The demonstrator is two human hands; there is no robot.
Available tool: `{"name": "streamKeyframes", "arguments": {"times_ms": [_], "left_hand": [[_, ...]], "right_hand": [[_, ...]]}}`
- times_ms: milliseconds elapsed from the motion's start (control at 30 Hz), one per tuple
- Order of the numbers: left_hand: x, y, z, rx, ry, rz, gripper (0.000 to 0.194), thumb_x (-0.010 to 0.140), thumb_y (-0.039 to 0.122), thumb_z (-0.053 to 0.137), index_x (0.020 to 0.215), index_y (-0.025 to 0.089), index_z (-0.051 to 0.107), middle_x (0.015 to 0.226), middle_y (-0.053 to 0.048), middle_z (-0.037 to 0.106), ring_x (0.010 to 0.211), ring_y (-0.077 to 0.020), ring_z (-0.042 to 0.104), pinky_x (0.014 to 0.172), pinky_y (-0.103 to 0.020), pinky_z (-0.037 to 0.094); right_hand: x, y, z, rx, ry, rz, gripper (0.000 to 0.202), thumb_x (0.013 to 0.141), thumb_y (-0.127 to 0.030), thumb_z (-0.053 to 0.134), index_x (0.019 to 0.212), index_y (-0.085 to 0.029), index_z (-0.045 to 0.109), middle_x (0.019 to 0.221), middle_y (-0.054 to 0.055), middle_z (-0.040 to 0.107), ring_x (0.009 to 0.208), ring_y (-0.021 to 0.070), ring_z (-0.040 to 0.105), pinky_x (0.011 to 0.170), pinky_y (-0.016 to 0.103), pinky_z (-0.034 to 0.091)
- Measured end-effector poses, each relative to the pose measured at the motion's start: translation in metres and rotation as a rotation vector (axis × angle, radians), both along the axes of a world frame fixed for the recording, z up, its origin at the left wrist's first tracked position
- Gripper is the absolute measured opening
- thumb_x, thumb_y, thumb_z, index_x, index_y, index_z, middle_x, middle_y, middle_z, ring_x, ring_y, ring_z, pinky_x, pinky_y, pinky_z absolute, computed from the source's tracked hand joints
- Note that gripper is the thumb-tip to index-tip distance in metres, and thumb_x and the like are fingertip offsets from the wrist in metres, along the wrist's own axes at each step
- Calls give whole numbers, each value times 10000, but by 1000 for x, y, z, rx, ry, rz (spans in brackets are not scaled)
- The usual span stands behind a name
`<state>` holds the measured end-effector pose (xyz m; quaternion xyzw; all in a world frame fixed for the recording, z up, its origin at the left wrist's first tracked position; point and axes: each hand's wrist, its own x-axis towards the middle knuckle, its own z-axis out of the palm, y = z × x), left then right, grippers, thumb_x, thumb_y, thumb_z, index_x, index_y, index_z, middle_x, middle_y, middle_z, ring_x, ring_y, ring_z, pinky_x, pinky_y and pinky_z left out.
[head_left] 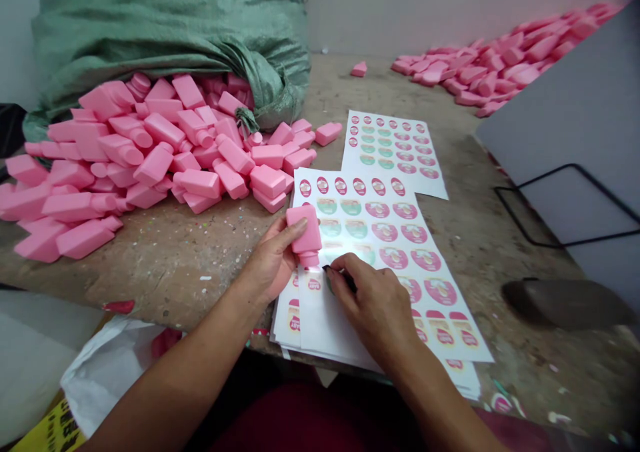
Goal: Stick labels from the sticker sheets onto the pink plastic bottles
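Observation:
My left hand [274, 255] is closed around a small pink plastic bottle [304, 231], tilted with its neck toward me above the sticker sheets. My right hand [373, 295] pinches a small black pointed object [327, 268]; most of it is hidden by the fingers, so its kind is unclear. Its tip is close to the bottle's neck. Under both hands lies a stack of white sticker sheets [345, 332], printed with red ovals and green and pink labels. The right hand rests over the sheets, covering some labels.
Many pink bottles [165, 132] spill from a green woven sack [170, 25] at left. Another bottle heap [500, 65] lies at the far right. A second sticker sheet [393, 149] sits behind the stack. A grey panel [575, 119] with a black wire frame [565, 244] stands at right.

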<state>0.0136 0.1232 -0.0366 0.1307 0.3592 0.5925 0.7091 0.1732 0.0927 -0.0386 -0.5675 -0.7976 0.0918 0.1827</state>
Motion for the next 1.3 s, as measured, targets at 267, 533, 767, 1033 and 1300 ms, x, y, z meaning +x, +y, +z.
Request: {"name": "streamKeyframes", "arguments": {"times_ms": [267, 533, 767, 1033, 1300], "left_hand": [[-1, 0, -2, -19, -2, -8, 258, 799, 164, 723, 1051, 148, 672, 1004, -92, 735, 1051, -218, 668, 951, -319, 499], [-4, 2, -3, -38, -32, -11, 255, 815, 194, 710, 1060, 127, 687, 969, -96, 729, 923, -190, 674, 885, -315, 534], [-5, 4, -2, -74, -42, -12, 213, 829, 186, 688, 1032, 123, 704, 961, -100, 728, 918, -198, 673, 906, -328, 528], [-5, 3, 0, -69, -43, -13, 203, 867, 185, 638, 1050, 126, 703, 970, -104, 733, 835, -177, 672, 883, -330, 542], [-2, 4, 7, -69, 24, -7, 201, 893, 162, 579, 1063, 105, 670, 942, -104, 726, 788, -161, 657, 789, -300, 540]], "right_hand": [[-1, 4, 0, -140, 50, -73, 148, 884, -331, 511, 822, -246, 614, 657, 4, 696, 558, 197, 573, 559, 280, 310], [6, 4, -2, -152, 126, -76, 164, 874, -376, 524, 814, -259, 622, 672, -10, 710, 568, 191, 600, 549, 279, 328], [6, 9, 0, -197, 195, 30, 175, 883, -351, 498, 825, -250, 628, 677, -13, 706, 574, 172, 597, 595, 287, 377], [6, -12, 6, -277, 117, 24, 386, 888, -427, 538, 1158, -229, 732, 915, 89, 791, 756, 286, 705, 716, 414, 482], [25, -20, 24, -654, 969, -28, 267, 714, -432, 786, 910, -254, 750, 844, 20, 738, 799, 208, 674, 680, 297, 508]]}}
